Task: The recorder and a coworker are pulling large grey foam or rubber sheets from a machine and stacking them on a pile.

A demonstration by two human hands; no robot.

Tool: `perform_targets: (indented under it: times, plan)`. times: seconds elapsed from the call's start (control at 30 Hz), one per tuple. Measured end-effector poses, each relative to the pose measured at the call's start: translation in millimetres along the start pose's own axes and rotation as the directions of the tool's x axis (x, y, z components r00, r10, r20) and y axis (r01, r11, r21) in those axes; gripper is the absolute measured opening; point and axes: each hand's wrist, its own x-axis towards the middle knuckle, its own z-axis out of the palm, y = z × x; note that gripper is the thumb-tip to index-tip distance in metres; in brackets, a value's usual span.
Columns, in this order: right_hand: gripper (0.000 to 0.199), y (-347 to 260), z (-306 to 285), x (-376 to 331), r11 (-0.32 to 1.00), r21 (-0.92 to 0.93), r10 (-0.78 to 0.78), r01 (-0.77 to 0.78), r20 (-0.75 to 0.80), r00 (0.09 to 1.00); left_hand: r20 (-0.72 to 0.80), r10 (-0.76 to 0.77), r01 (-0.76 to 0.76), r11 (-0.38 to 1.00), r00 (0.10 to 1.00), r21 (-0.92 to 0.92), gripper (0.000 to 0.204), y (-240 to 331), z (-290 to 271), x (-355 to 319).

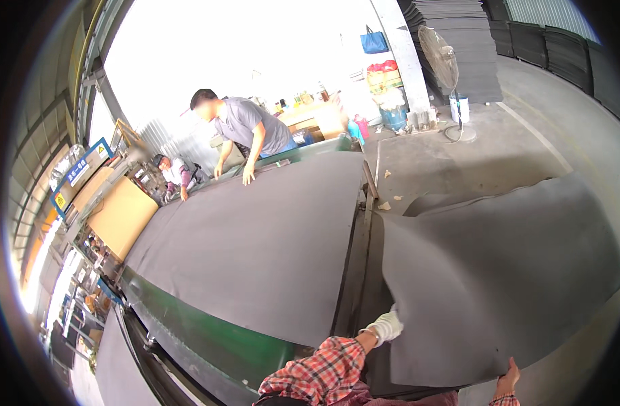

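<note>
A large, flexible dark grey sheet (486, 284) spreads across the right side, its surface curved and its far edge lifted in folds. My left hand (387, 326), in a white knitted glove, is closed on its left edge. At the near edge, my right hand (508, 374) looks bare and grips the sheet, thumb on top; its other fingers are mostly hidden underneath. Both sleeves are red plaid. To the left, another dark grey sheet (256, 237) lies flat on a green conveyor belt (215, 338), apart from my hands.
A person in a grey shirt (256, 128) leans over the conveyor's far side, hands on the flat sheet; another person (176, 174) works farther left. A metal frame edge (354, 264) separates the two sheets. Beyond stand a fan (440, 57), a white bucket (459, 108) and stacked sheets (458, 40).
</note>
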Motion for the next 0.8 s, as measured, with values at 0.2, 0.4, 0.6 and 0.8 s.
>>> perform_targets:
  times: [0.2, 0.4, 0.6, 0.8]
  plan:
    - [0.019, 12.2, -49.9, 78.0, 0.959, -0.171, -0.255, 0.227, -0.164, 0.953, 0.397, 0.071, -0.029, 0.993, 0.915, -0.111, 0.048, -17.8, 36.8, -19.0]
    - [0.011, -37.8, 39.6, 51.8, 0.979, -0.165, 0.127, -0.120, 0.031, 0.991, 0.174, -0.770, 0.498, 0.206, 0.613, -0.842, 0.042, -119.6, -19.1, -5.1]
    - [0.007, -84.4, 107.4, -43.9, 0.995, 0.083, -0.073, 0.056, 0.220, 0.973, -0.428, -0.797, 0.435, 0.595, 0.425, -0.676, 0.033, -230.5, -180.0, -95.1]
    - [0.018, -106.2, 124.2, -98.6, 0.930, 0.366, -0.129, -0.045, 0.436, 0.891, -0.412, -0.902, 0.548, 0.410, 0.127, -0.729, 0.049, -272.3, -137.1, -314.9]
